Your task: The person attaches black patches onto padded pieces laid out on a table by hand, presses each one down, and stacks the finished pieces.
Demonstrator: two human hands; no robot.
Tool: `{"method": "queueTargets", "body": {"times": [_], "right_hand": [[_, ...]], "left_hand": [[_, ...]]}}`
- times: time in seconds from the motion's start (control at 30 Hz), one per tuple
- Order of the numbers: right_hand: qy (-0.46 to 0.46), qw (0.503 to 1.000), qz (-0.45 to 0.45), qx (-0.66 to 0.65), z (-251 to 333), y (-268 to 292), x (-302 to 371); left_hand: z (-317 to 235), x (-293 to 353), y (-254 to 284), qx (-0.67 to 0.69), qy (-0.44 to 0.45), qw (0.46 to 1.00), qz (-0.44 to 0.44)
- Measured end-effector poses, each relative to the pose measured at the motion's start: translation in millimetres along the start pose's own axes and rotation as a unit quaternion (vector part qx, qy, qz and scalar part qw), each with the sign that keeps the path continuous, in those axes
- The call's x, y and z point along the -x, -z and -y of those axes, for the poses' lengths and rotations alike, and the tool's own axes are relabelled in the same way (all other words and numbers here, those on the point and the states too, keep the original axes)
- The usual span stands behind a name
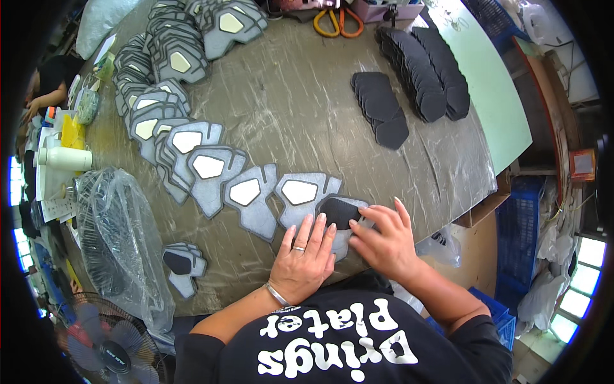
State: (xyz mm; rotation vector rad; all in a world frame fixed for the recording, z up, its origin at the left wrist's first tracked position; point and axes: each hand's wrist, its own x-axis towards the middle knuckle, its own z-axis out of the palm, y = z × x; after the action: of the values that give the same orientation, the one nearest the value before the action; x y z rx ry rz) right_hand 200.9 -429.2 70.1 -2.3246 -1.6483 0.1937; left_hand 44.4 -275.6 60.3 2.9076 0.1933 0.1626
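Note:
A black angular patch (338, 213) lies over the upper part of a grey, dark-edged cut piece (343, 243) near the table's front edge. My left hand (302, 259) lies flat with its fingers stretched out, the fingertips at the patch's lower left edge. At the patch's right edge, the fingertips of my right hand (389, 242) are pinched together. Just left are similar grey pieces with cream-white angular areas, the nearest being one grey piece (300, 198). A small pile of grey pieces (184, 269), topped with a black patch, sits at the front left.
Overlapping rows of grey pieces (176, 61) curve along the left and back. Stacked black patches (409, 70) stand at the back right, beside a smaller stack (380, 109). Orange-handled scissors (339, 24) lie at the back. A clear plastic bag (121, 243) and a fan (112, 349) are left.

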Motion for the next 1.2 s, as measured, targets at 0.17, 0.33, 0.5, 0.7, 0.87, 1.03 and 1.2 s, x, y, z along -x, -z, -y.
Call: {"method": "queueTargets", "body": {"times": [0.17,0.33,0.5,0.7,0.87,1.03,1.2], "right_hand": [[-0.104,0.989,-0.064,-0.085,-8.7,1.0,-26.4],[-0.131,0.930,-0.037,-0.341,0.2,11.4,-23.3],[0.001,0.890,0.051,-0.454,-2.2,20.8,-48.6],[-0.144,0.969,-0.197,-0.035,-78.0,18.6,-91.8],[-0.085,0.963,-0.252,0.038,-95.0,14.2,-131.6],[0.002,0.977,-0.094,0.194,-105.3,10.8,-145.6],[0.055,0.970,-0.081,0.224,-111.9,9.5,-143.1]], "left_hand": [[1.1,4.5,-5.8,0.011,0.008,0.999,-0.033],[2.5,6.0,-3.7,0.199,0.063,0.965,-0.161],[24.4,32.3,31.0,0.601,0.272,0.734,-0.159],[115.7,128.2,63.6,0.450,0.448,0.730,-0.253],[99.5,134.1,67.8,-0.167,0.393,0.883,-0.192],[67.2,65.9,62.3,0.061,0.264,0.943,-0.193],[52.6,-35.7,50.6,0.187,0.064,0.970,-0.139]]}}
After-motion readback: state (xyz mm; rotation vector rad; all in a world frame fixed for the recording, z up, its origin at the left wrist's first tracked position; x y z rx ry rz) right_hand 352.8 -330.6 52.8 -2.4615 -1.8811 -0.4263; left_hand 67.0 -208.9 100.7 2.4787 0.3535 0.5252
